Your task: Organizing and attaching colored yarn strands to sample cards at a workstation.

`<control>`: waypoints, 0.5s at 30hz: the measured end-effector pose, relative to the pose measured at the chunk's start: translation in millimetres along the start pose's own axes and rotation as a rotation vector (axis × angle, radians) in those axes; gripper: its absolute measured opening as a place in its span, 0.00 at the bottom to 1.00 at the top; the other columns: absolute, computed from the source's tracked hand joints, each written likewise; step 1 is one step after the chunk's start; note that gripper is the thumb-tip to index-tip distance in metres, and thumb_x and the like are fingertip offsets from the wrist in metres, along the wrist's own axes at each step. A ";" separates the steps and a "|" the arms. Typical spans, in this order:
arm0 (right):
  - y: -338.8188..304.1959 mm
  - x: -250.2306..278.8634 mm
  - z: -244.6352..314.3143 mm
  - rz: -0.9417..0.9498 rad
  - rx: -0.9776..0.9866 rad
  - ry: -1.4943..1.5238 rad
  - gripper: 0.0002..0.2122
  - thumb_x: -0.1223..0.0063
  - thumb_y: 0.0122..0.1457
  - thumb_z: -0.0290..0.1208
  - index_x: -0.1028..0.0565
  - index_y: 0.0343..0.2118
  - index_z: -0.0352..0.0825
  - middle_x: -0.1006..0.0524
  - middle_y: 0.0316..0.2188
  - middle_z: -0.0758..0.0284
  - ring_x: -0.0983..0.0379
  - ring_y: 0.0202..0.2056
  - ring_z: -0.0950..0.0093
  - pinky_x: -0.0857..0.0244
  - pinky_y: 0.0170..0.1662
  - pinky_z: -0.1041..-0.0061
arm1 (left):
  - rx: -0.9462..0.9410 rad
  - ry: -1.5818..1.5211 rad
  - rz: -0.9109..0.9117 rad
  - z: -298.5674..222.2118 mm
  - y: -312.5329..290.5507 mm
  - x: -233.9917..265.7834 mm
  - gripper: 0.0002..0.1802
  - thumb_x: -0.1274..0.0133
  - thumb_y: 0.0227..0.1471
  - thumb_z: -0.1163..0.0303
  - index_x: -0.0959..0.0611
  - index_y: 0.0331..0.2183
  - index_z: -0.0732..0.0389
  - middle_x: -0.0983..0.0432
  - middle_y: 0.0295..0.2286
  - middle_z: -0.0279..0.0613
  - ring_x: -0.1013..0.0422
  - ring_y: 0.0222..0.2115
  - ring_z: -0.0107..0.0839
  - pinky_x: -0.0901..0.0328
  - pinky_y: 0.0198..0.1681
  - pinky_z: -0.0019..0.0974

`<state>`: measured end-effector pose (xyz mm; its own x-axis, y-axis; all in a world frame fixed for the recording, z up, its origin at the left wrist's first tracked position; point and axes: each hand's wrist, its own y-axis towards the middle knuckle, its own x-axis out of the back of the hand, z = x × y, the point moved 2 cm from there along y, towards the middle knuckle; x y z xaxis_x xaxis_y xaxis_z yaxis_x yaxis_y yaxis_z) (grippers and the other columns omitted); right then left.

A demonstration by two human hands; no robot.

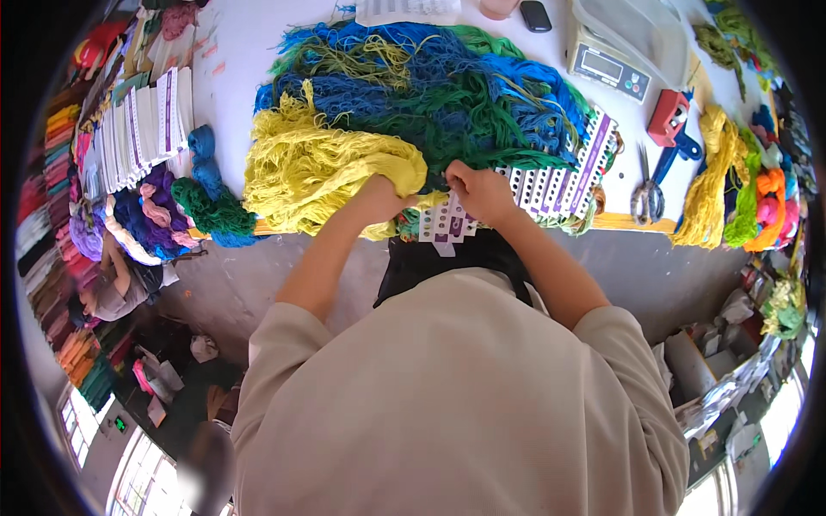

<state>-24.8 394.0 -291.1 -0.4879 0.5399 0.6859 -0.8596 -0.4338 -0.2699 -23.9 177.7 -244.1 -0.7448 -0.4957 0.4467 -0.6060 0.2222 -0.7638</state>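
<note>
At the counter (232, 52) edge, my left hand (379, 199) grips the yellow yarn bundle (318, 168) while my right hand (483, 191) pinches strands onto the perforated thread card (551, 185); threading under way, next needs fine alignment

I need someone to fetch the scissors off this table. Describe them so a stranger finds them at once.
Start at the white table and go to its right side, past the big heap of blue and green yarn. The scissors lie near the front edge, below the red tape dispenser: the only bare metal tool there, blades pointing away.
</note>
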 end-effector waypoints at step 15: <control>-9.0 12.2 8.0 0.050 -0.029 0.045 0.06 0.50 0.58 0.35 0.29 0.36 0.42 0.22 0.24 0.60 0.24 0.27 0.57 0.32 0.28 0.57 | 0.018 -0.463 -0.010 -24.2 -0.5 -20.4 0.17 0.32 0.43 0.64 0.20 0.31 0.63 0.25 0.23 0.34 0.33 0.17 0.22 0.36 0.22 0.30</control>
<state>-21.8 398.7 -274.9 -0.5357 0.5506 0.6402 -0.8380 -0.4400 -0.3228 -15.2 208.0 -241.6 -0.5336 -0.8212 0.2021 -0.6042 0.2029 -0.7706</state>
